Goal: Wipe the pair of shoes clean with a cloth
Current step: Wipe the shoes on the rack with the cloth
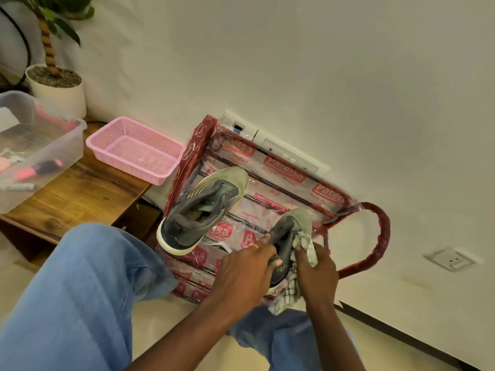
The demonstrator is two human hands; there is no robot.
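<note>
Shoe in hand [299, 219]: grey-green trainer, held over the near right corner of the plastic-wrapped rack [378, 226], toe pointing away from the person. Whether its sole touches the rack cannot be told.

Left grip [246, 266]: closed on the shoe at the collar, fingers hooked over the padded rim into the opening, and it bears the shoe. Right grip [317, 274]: closed on the cloth [304, 243], a pale checked rag bunched against the shoe's right flank, its loose tail hanging below the heel.

Second shoe [203, 207]: lies apart on the left half of the rack, heel toward the person, untouched.

Handling, as judged:
- Shoe looks light enough for one hand.
- Upper appears soft fabric and will give under rubbing; the pale midsole looks firmer.
- Collar hold suits flank work. For toe or sole, a hold across the heel counter or around the midsole would likely brace better.
- Cloth is limp and bunches readily, so a folded pad under the fingertips should wipe more evenly.
- Rack's plastic wrap looks slick, so a shoe set down on it may slide.

Also present: pink basket [128, 167], clear box [56, 145] and plant pot [60, 96] on the wooden worktop [88, 194], left of the rack.
</note>
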